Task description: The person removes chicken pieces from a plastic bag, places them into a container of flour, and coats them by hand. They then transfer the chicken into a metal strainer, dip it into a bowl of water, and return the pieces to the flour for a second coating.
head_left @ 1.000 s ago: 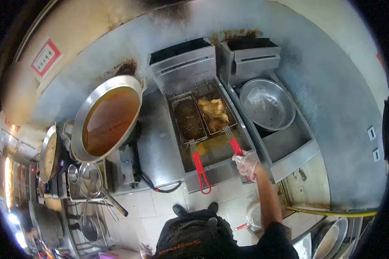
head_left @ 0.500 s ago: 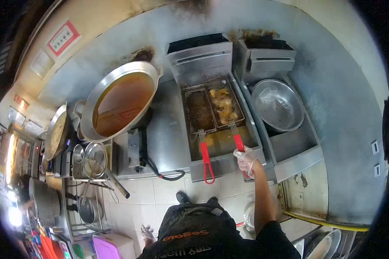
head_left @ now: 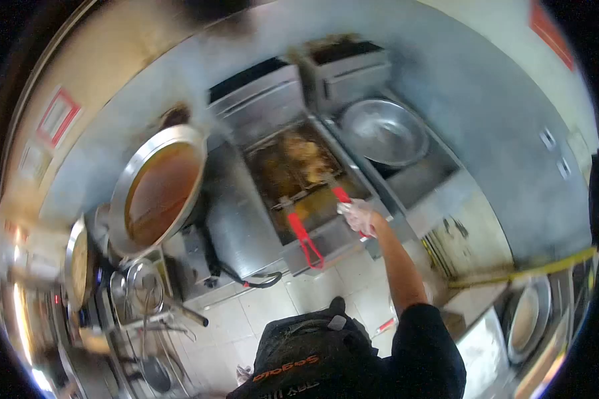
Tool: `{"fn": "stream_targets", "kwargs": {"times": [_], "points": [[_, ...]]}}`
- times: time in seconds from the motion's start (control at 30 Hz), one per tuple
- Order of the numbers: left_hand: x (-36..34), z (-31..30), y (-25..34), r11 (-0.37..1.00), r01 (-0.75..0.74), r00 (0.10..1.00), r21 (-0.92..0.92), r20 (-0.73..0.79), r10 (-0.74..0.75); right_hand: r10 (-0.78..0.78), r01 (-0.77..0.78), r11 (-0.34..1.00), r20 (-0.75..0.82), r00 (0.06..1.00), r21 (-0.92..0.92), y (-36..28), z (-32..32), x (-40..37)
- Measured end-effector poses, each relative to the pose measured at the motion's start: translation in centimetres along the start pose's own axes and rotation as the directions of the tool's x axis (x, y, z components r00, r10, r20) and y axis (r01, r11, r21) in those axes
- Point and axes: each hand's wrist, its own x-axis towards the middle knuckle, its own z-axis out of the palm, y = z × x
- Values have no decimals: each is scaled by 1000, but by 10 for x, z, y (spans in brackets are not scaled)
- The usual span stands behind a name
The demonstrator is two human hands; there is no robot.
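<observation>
My right hand (head_left: 361,218), in a clear plastic glove, is closed round the red handle of the right fryer basket (head_left: 340,193). Browned pieces of fried food (head_left: 306,156) sit in that basket, in the oil of the deep fryer (head_left: 326,239). Beside it, the left fryer basket (head_left: 273,174) rests in the same oil, its red handle (head_left: 301,233) sticking out over the front edge. Low beside my apron, my left hand (head_left: 243,374) shows only in part, gloved and blurred, its fingers not clear.
Left of the fryer stands a big wide pan (head_left: 163,193) of reddish-brown liquid. A metal bowl (head_left: 385,133) sits on the unit to the right. Strainers (head_left: 145,287) lie at the left, one long handle jutting out. Another basin (head_left: 526,322) is at lower right.
The view has turned and shifted, so the fryer appears further left and tilted. My right hand keeps hold of the basket handle. More of the lower right area shows.
</observation>
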Motion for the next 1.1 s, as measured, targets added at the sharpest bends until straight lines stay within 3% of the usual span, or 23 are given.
{"fn": "stream_targets", "kwargs": {"times": [0.03,0.1,0.13,0.17,0.2,0.23,0.27,0.3,0.37,0.43,0.47,0.5,0.53,0.63,0.67,0.7,0.73,0.77,0.8,0.97,1.03,1.07,1.1], "points": [[14,6,11,999,-7,999,53,52,5,-52,51,999,-50,997,-18,-4,11,-13],[43,25,36,981,-49,984,186,178,15,-240,164,926,-195,951,-340,12,2,-19],[57,38,47,964,-72,968,257,249,6,-293,33,781,-319,901,-624,-7,18,-50],[72,50,61,936,-113,947,335,322,-1,-559,-62,443,-330,761,-894,-6,23,-73],[87,61,71,901,-152,919,407,394,-23,-713,-165,277,-318,625,-947,14,2,-65],[101,70,79,856,-199,885,478,463,-53,-612,-243,402,-456,646,-883,6,20,-115],[113,79,84,810,-250,848,530,524,-81,-800,-156,395,-422,427,-906,41,4,-124],[125,89,90,764,-308,805,567,583,-109,-559,51,788,-679,476,-613,29,50,-206],[133,111,86,697,-399,721,596,674,-164,-768,13,625,-611,194,-781,106,27,-254],[128,140,79,667,-497,614,555,768,-181,-684,-5,724,-718,125,-690,183,24,-323],[120,159,74,663,-548,549,510,818,-175,-409,97,912,-898,160,-398,195,46,-373],[108,179,69,683,-580,478,443,865,-155,-282,65,958,-957,64,-278,220,53,-415],[88,201,60,744,-566,411,355,904,-117,-207,266,944,-978,18,-194,276,32,-442],[20,285,40,900,-402,151,167,982,-115,-3,401,907,-955,-298,-128,357,25,-560],[-47,305,42,889,-424,166,174,980,-113,-20,332,924,-891,-453,-190,389,13,-600],[-128,322,47,880,-441,184,178,977,-105,-78,33,991,-771,-632,-128,423,-5,-641],[-165,342,33,794,-597,54,113,993,-101,-89,-174,983,-677,-730,59,420,4,-681],[-198,360,18,687,-726,-72,23,991,-109,-99,-172,984,-678,-728,41,430,-2,-713],[-244,378,-4,691,-723,-78,6,993,-91,-34,-208,960,-657,-753,189,441,-11,-745],[-434,456,-96,739,-554,21,384,894,-448,87,-350,816,-697,-712,460,475,-62,-826],[-413,497,-161,911,-388,-494,142,803,-335,28,-529,735,-799,-601,424,510,-97,-823],[-451,483,-148,710,-699,-437,-81,835,-335,-18,-523,756,-787,-617,393,526,-108,-821],[-495,466,-131,243,-920,-378,-308,864,-333,-26,-536,753,-798,-602,380,529,-106,-830]]}}
